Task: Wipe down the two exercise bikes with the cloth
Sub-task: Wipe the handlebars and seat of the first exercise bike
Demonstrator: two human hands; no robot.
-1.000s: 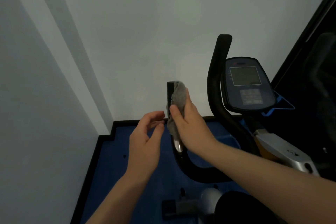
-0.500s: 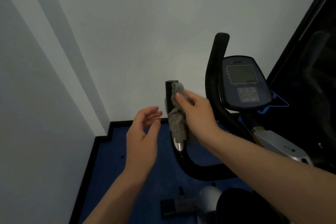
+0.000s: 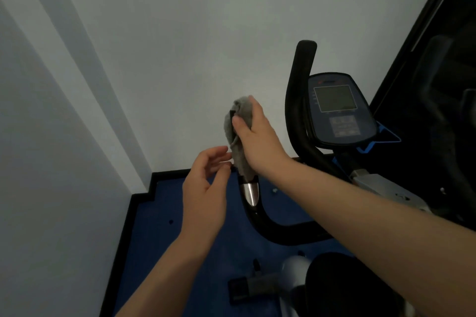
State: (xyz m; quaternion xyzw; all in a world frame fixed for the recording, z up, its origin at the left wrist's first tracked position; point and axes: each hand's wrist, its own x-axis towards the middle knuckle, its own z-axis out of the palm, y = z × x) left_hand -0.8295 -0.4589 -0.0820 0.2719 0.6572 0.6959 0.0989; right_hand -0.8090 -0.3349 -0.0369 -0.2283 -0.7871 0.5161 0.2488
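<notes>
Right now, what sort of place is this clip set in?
Probably a small gym or home workout corner. A black exercise bike with curved handlebars and a dark blue console with a grey screen stands on blue floor matting with a black border, against plain white walls.

Single head cam, wide-angle, worn by person, looks fwd and down over both forearms, close on exercise bike [image 3: 304, 152] handlebars and console [image 3: 337, 108], white wall behind, blue floor [image 3: 159, 244] below, no 2nd view.
</notes>
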